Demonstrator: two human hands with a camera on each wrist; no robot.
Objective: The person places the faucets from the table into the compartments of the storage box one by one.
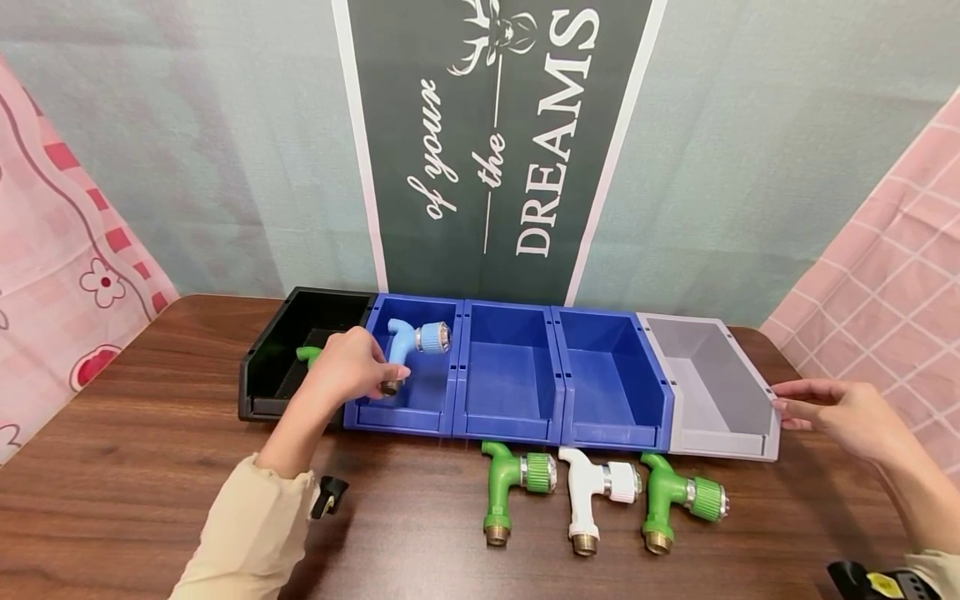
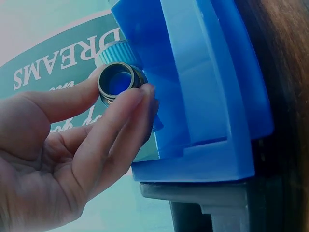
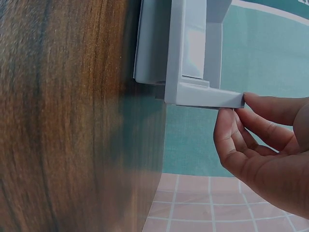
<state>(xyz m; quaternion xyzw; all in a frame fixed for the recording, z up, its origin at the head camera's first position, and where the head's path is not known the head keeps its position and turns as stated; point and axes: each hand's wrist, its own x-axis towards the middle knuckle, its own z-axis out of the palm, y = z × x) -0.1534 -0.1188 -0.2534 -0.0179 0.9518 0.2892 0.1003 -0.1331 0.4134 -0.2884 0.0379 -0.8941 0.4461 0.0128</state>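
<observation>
My left hand (image 1: 348, 364) pinches a light blue tap (image 1: 405, 343) by its threaded brass end, between thumb and fingertips. The tap is held upright over the leftmost blue bin (image 1: 401, 421), its ribbed knob pointing right. From the left wrist, the open brass end (image 2: 117, 83) faces the camera, and the blue bin's front wall (image 2: 203, 159) stands close beside it. At the far right, my right hand (image 1: 847, 412) holds the front outer corner of the grey bin (image 1: 738, 446). In the right wrist view its thumb (image 3: 270, 107) lies at the rim, with curled fingers against the outer side.
A black bin (image 1: 258, 407) at the row's left end contains a green tap (image 1: 307, 354), partly hidden by my left hand. Two more blue bins (image 1: 510, 429) (image 1: 618, 435) fill the middle. In front lie a green tap (image 1: 498, 492), a white tap (image 1: 581, 496) and another green tap (image 1: 660, 500).
</observation>
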